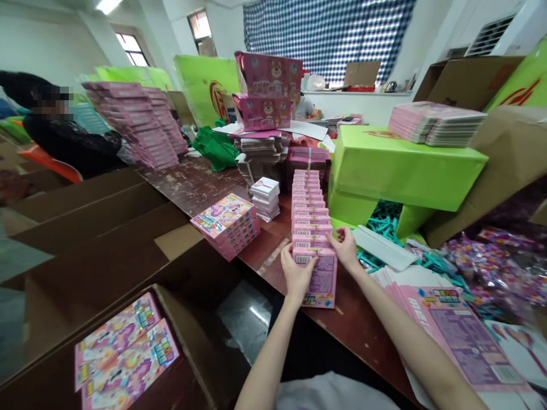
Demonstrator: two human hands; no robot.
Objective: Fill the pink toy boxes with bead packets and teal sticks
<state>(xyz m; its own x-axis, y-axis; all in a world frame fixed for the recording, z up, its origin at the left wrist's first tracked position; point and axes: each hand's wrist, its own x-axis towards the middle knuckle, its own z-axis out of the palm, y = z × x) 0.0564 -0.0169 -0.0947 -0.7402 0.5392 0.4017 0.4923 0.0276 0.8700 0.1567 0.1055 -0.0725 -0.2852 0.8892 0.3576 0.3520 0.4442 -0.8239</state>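
A long row of pink boxes (314,279) runs away from me along the table, each leaning on the one behind, with barcodes near their top edges. My left hand (298,272) grips the nearest box at its upper left, the thumb across its printed face and the fingers round its side. At the right side of the row, my right hand (344,246) has its thumb and bent fingers on the edge of a box close to the front. Its fingertips are partly hidden, so what it pinches is hard to make out.
Left of the row stand a stack of colourful boxes (226,219) and a pile of small white packs (265,196). An open carton (171,319) holds more boxes. On the right are flat pink box blanks (465,336), teal pieces (384,219) and a green box (405,165). A person (64,131) sits at left.
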